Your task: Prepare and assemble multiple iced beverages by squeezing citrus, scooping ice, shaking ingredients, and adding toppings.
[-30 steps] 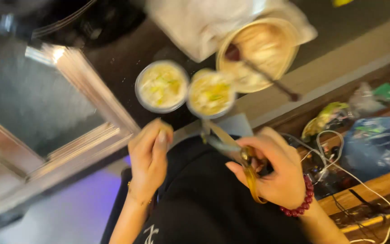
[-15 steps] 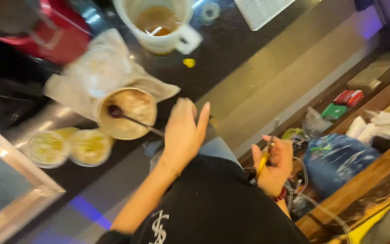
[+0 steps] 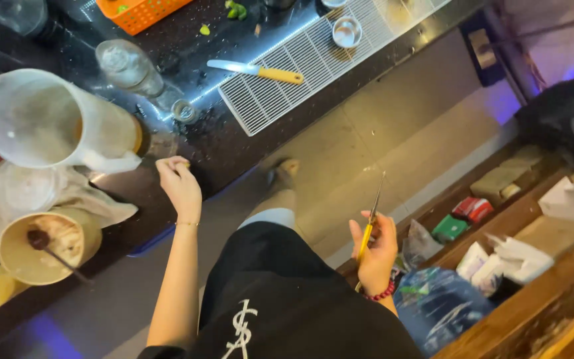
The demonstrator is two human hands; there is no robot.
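Note:
My left hand (image 3: 179, 183) rests on the edge of the dark counter (image 3: 234, 143), fingers curled over a small yellow piece, just below the white pitcher (image 3: 54, 123). Out to the right, away from the counter, my right hand (image 3: 375, 251) is shut on yellow-handled scissors (image 3: 371, 219) whose blades point up. A red bead bracelet circles that wrist. A paper bowl (image 3: 44, 246) with a dark spoon in it sits at the left on a crumpled white cloth (image 3: 68, 193).
A yellow-handled knife (image 3: 254, 69) lies on a white drain grid (image 3: 313, 53) holding a small metal cup (image 3: 347, 30). An orange basket (image 3: 142, 10), a clear bottle (image 3: 127, 66) and green scraps sit farther back. Wooden shelves (image 3: 526, 219) with boxes and bags stand at the right.
The view has swung right along the counter. My left hand has dropped onto the counter edge with its fingers curled. My right hand still holds the scissors, now raised with blades up.

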